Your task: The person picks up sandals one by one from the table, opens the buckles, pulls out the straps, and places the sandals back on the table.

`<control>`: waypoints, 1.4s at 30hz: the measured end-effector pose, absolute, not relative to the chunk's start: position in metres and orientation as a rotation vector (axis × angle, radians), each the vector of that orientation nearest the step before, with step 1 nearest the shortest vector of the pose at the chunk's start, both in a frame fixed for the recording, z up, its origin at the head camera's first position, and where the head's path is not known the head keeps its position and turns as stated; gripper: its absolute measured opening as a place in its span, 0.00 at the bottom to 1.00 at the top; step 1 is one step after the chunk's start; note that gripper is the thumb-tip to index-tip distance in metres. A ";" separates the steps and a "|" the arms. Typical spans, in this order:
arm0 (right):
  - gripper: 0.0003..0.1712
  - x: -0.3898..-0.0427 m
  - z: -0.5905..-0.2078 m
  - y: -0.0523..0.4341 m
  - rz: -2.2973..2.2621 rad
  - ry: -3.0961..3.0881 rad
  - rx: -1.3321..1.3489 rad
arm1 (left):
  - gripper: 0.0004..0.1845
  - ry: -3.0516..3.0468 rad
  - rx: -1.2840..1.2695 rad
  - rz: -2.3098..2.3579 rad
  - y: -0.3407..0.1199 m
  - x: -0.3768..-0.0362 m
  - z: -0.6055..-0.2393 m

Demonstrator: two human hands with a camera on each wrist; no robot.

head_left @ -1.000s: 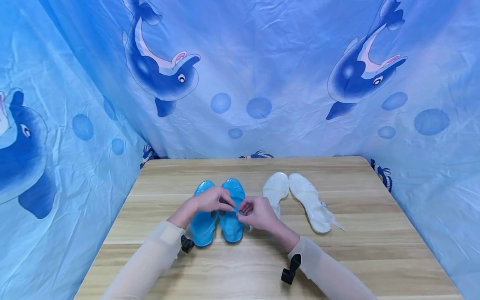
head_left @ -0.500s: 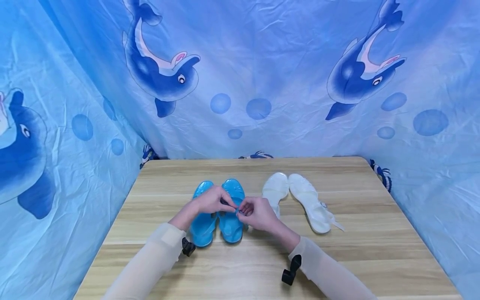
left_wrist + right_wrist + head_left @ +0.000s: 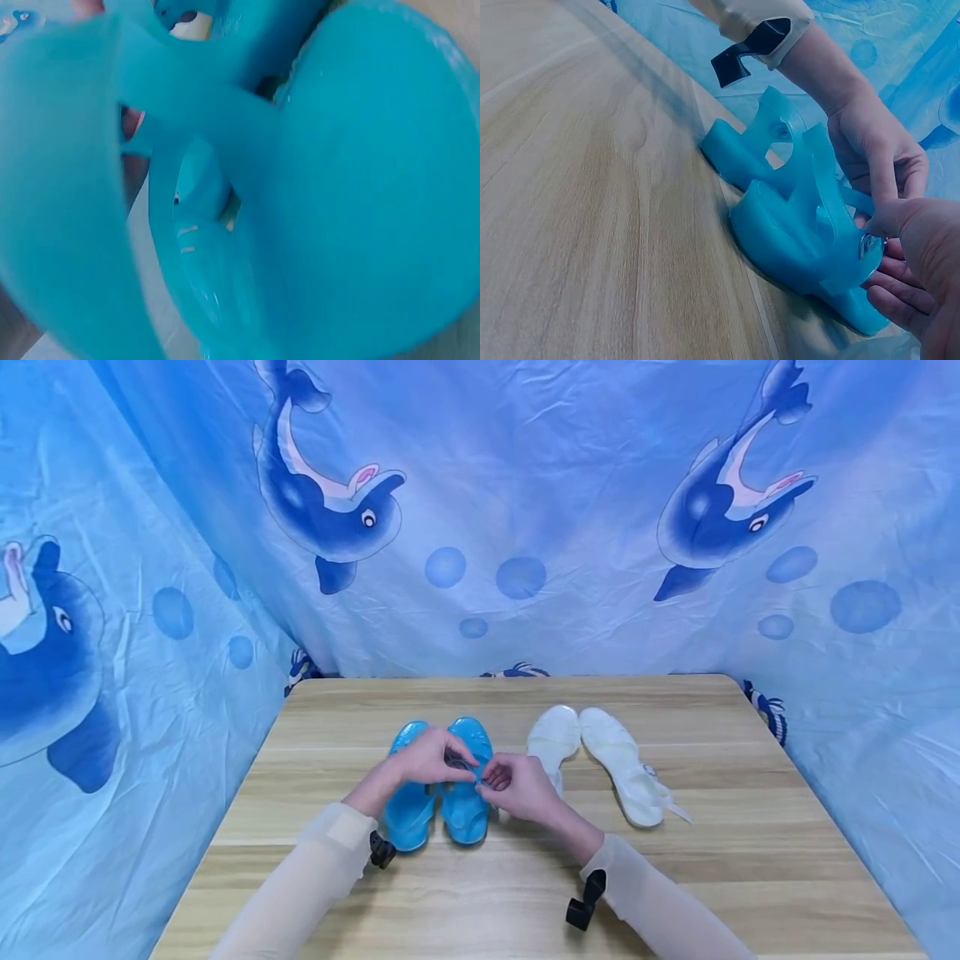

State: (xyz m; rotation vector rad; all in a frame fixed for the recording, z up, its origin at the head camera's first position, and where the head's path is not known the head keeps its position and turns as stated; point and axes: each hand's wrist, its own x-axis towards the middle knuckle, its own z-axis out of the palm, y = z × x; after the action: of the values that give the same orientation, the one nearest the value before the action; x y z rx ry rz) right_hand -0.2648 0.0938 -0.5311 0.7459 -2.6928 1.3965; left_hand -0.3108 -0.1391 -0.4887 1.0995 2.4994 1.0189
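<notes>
A pair of blue jelly sandals (image 3: 407, 810) lies side by side on the wooden table (image 3: 480, 893). Both hands work at the right blue sandal (image 3: 465, 810). My left hand (image 3: 431, 758) pinches its ankle strap (image 3: 855, 201). Facing it, my right hand (image 3: 517, 787) pinches the strap end with the small metal buckle (image 3: 870, 244). The left wrist view is filled with blurred blue sandal (image 3: 360, 187) at very close range. The right wrist view has both blue sandals (image 3: 787, 225) standing on their soles, straps up.
A pair of white translucent sandals (image 3: 622, 764) lies to the right of the blue pair, a loose strap trailing right. A blue dolphin-print cloth (image 3: 480, 510) hangs round the table's back and sides. Bare wood lies in front of the arms.
Both hands stay at the strap of the right blue sandal, with only small finger shifts. The head view has drifted slightly.
</notes>
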 end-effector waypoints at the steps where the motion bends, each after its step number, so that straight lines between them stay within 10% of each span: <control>1: 0.06 -0.265 -0.531 0.093 1.399 -2.689 0.746 | 0.08 2.494 1.101 1.020 -0.138 -0.311 -0.489; 42: 0.06 -0.265 -0.533 0.093 1.393 -2.707 0.741 | 0.03 2.484 1.054 1.050 -0.146 -0.314 -0.500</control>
State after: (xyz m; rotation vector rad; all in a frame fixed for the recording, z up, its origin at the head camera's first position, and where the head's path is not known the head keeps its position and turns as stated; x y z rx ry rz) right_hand -0.2649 0.0930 -0.5328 0.7411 -2.7066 1.3933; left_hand -0.3137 -0.1456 -0.4996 1.0537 2.4843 1.0498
